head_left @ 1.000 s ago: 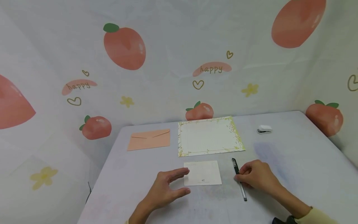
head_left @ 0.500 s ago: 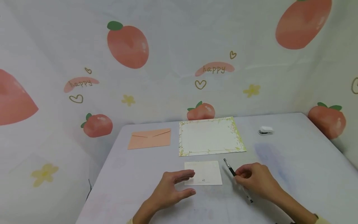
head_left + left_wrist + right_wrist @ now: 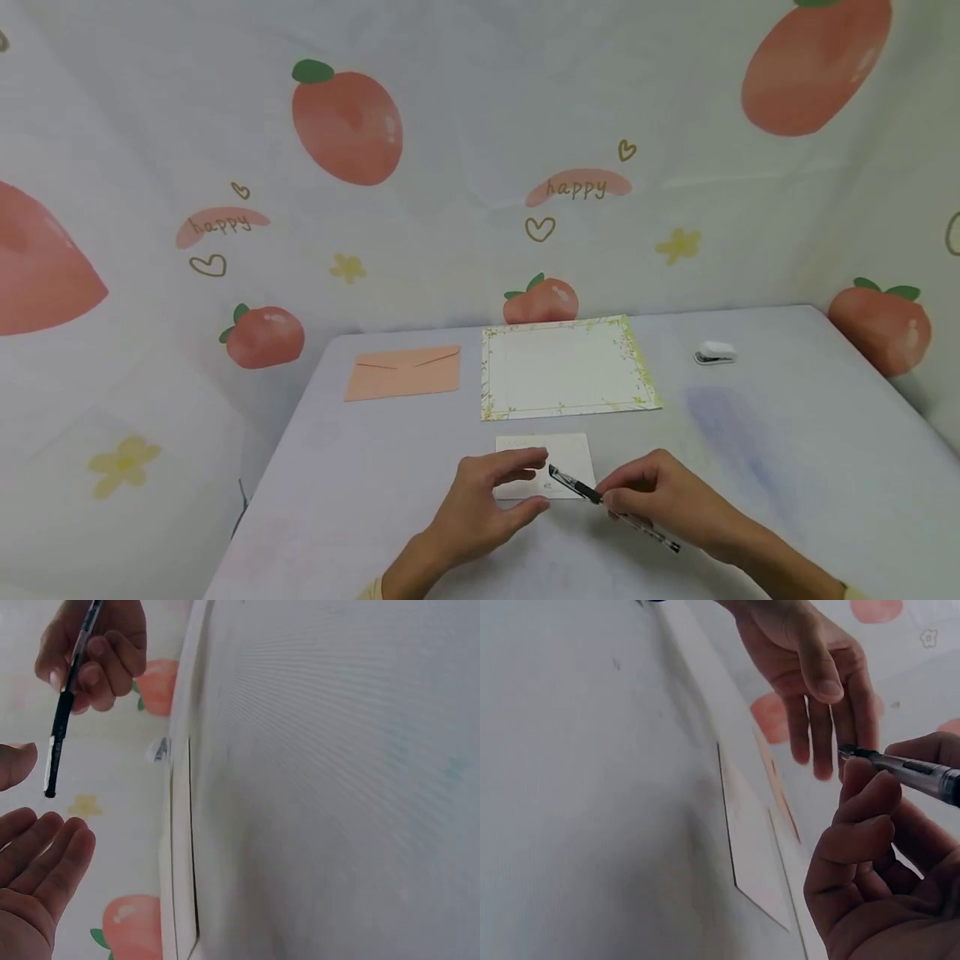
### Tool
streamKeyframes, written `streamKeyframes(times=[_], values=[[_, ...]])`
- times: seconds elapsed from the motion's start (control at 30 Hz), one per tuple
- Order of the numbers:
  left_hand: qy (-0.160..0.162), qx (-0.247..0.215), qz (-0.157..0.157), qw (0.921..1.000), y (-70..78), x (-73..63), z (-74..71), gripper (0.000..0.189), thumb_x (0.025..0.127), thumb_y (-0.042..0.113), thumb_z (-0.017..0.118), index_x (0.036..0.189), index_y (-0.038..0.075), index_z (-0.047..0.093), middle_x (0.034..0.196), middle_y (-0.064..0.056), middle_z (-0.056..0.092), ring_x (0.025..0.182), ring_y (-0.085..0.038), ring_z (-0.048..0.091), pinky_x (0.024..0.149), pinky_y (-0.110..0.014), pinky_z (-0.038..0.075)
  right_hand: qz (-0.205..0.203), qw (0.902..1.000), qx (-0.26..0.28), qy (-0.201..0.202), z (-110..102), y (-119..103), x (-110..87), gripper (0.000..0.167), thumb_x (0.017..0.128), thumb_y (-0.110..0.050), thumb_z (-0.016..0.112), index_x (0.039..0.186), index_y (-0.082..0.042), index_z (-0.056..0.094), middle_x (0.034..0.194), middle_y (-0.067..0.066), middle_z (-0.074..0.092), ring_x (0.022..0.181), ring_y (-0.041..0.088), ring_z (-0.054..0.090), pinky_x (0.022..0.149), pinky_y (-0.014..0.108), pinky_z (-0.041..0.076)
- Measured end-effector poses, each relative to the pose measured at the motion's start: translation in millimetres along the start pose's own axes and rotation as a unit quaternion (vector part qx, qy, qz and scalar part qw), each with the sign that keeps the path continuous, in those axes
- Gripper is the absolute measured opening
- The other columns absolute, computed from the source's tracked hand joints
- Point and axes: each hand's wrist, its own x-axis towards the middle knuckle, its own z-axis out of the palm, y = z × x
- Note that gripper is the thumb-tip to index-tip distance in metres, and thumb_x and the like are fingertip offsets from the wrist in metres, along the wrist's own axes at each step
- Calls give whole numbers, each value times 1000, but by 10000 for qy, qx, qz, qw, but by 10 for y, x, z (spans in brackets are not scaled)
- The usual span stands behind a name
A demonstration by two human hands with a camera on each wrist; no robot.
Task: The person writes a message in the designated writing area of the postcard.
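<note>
Between thumb and fingers my right hand (image 3: 663, 502) pinches a pen (image 3: 577, 485), clear with a black grip and a capped black end. The pen slants up and left, raised off the table, over the lower right of a small white card (image 3: 525, 444). My left hand (image 3: 489, 504) is beside the pen's capped end, its thumb and fingers spread apart and relaxed, holding nothing. In the left wrist view the pen (image 3: 62, 714) points into the gap between left thumb and fingers, apparently not touching them. The left fingers cover part of the card.
Behind the card lies a sheet of letter paper (image 3: 570, 367) with a floral border. A peach envelope (image 3: 402, 375) is at the back left, and a small white stapler (image 3: 716, 352) at the back right. A fruit-print curtain (image 3: 450, 167) hangs behind the table (image 3: 360, 483).
My right hand has picked up the pen from the table and carried it left over the card, tilting it. My left hand has shifted a little to the right.
</note>
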Motion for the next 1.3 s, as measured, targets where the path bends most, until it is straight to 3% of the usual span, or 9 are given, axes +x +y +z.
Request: streamKeyframes(times=[0.27, 0.4, 0.5, 0.73, 0.87, 0.93, 1.13, 1.3], values=[[-172, -25, 262, 9995, 57, 30, 26, 37, 94, -4, 83, 129, 4, 76, 119, -17, 82, 100, -15, 82, 88, -30, 67, -9, 9953, 711, -657, 30, 53, 44, 28, 109, -13, 63, 119, 8, 78, 81, -3, 69, 68, 5, 56, 60, 22, 48], [-158, 147, 298, 9993, 65, 18, 25, 25, 95, -3, 82, 119, 5, 80, 109, -8, 84, 93, -6, 80, 84, -25, 66, -87, 9849, 1347, -1082, 26, 48, 52, 32, 111, -11, 59, 125, 15, 72, 87, -2, 72, 69, 5, 58, 63, 21, 50], [-158, 204, 254, 9993, 66, 0, 28, 18, 97, 0, 81, 114, 7, 82, 106, -3, 84, 92, -1, 77, 82, -23, 66, -82, 9671, 2051, -1501, 9, 52, 30, 35, 115, -12, 53, 135, 13, 67, 97, 1, 76, 74, 7, 64, 70, 21, 55], [-52, 58, 150, 9999, 79, -14, 26, 14, 101, 6, 79, 114, 8, 83, 106, -1, 85, 93, -2, 77, 82, -23, 66, -282, 9121, 3509, -2102, -5, 134, -6, 41, 117, -3, 38, 149, 3, 61, 120, 8, 80, 99, 10, 76, 92, 25, 63], [13, 181, 164, 9997, 99, -30, 23, 13, 104, 9, 76, 114, 9, 83, 105, -1, 85, 92, 0, 77, 80, -22, 66, -588, 8952, 3864, -2143, 49, 222, -5, 46, 115, 3, 34, 151, -3, 62, 128, 6, 79, 112, 11, 76, 103, 28, 61], [30, 252, 184, 9995, 109, -37, 26, 13, 105, 10, 75, 115, 10, 83, 104, -1, 85, 91, 1, 77, 79, -22, 65, -728, 8980, 3838, -2026, 86, 268, -3, 47, 114, 3, 35, 152, -6, 62, 129, 5, 79, 115, 12, 76, 106, 29, 60], [5, 260, 220, 9994, 121, -23, 43, 12, 102, 9, 78, 113, 11, 83, 101, 0, 85, 87, 4, 75, 76, -20, 65, -823, 9224, 3484, -1454, 233, 321, 47, 40, 117, -7, 38, 147, -12, 65, 125, 3, 80, 114, 13, 77, 101, 31, 62], [-50, 357, 546, 9979, 100, 13, 56, 14, 98, 6, 83, 111, 10, 82, 98, -1, 84, 83, 7, 71, 74, -17, 63, -780, 9288, 3469, -1045, 370, 302, 90, 32, 119, -10, 40, 132, -14, 69, 116, 0, 79, 105, 11, 78, 95, 29, 64]])
